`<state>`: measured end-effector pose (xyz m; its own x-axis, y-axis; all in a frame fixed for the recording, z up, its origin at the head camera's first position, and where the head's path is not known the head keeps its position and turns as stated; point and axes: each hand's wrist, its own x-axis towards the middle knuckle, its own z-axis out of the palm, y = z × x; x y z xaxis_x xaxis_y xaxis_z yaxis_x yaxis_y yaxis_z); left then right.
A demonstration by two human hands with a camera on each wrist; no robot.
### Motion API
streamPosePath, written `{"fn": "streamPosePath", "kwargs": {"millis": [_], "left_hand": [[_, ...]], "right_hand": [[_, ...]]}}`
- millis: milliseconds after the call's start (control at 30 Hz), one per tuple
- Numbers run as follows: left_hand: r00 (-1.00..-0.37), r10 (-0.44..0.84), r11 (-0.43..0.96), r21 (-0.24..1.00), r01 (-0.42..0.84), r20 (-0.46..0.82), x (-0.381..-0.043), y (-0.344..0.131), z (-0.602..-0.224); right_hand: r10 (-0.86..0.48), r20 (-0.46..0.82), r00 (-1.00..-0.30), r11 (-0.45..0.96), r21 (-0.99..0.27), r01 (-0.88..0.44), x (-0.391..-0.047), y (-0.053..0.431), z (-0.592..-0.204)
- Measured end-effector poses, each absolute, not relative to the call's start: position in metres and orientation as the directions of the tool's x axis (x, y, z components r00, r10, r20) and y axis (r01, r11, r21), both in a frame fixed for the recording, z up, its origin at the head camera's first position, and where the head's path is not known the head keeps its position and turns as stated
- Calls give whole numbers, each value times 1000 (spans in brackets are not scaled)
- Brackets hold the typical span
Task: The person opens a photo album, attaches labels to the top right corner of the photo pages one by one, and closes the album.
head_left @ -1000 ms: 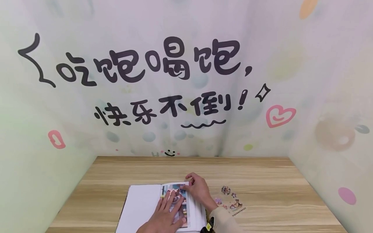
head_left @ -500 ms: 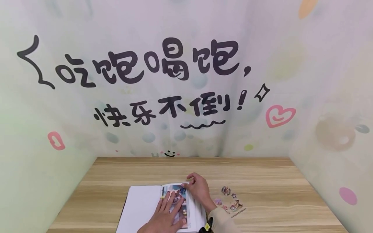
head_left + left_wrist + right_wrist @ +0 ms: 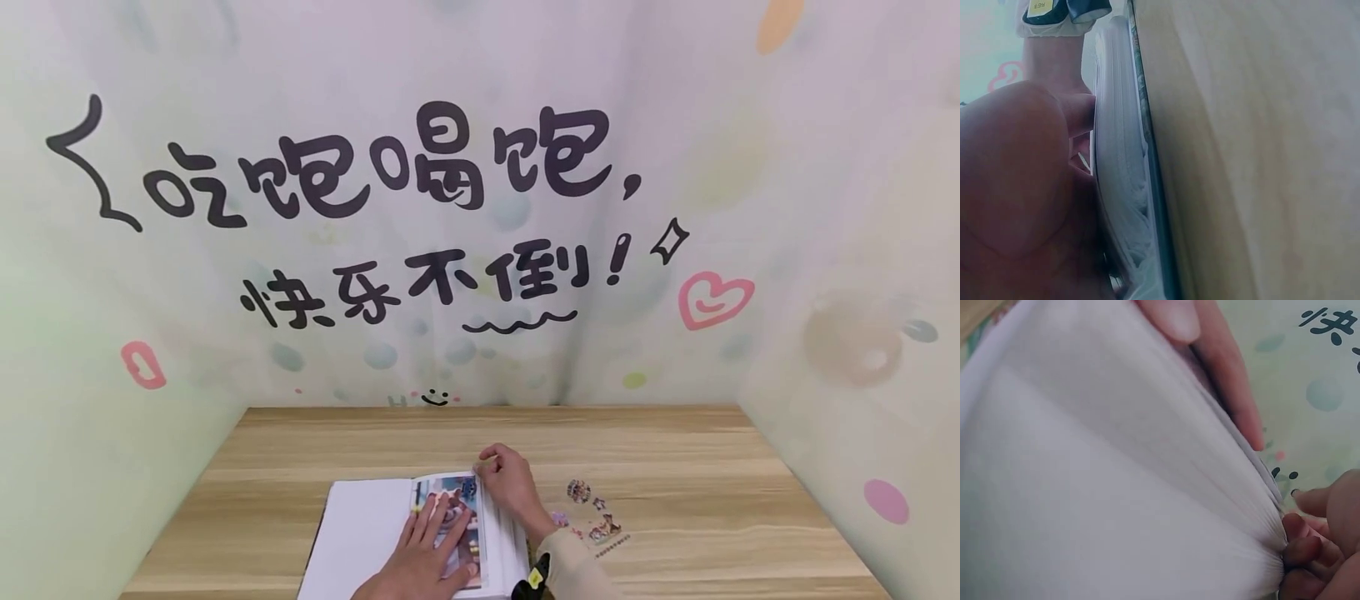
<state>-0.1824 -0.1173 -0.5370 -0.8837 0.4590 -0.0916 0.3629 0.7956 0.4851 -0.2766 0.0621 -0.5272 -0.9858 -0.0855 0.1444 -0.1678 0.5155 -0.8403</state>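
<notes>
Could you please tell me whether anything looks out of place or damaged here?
Nothing stands out: the album lies open, the left hand rests on its photo, and stickers lie beside the album on the table. I see no spill or damage.

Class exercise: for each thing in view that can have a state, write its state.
Album: open
Left page: white, lying open
Picture: on the right side, partly covered
Left hand: fingers spread over the picture
Right hand: fingers curled at the album's upper right corner; whether they grip is unclear
Stickers: lying on the table, right of the album
</notes>
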Motion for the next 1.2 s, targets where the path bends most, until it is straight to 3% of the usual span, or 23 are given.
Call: {"fn": "streamPosePath", "kwargs": {"millis": [133, 300, 700, 1200], "left_hand": [[-880, 463, 796, 485, 363, -102, -183, -117, -538], [-880, 464, 794, 488, 363, -100, -183, -117, -539], [-879, 467, 781, 512, 359, -97, -183, -118, -536], [-879, 469, 790, 484, 377, -81, -179, -116, -530]], "right_hand": [[-126, 110, -986, 492, -856, -158, -274, 68, -524], [-211, 155, -965, 521, -817, -245, -268, 79, -520], [-478, 165, -863, 640, -607, -471, -241, 104, -508], [-579, 56, -813, 680, -516, -520, -223, 118, -515]]}}
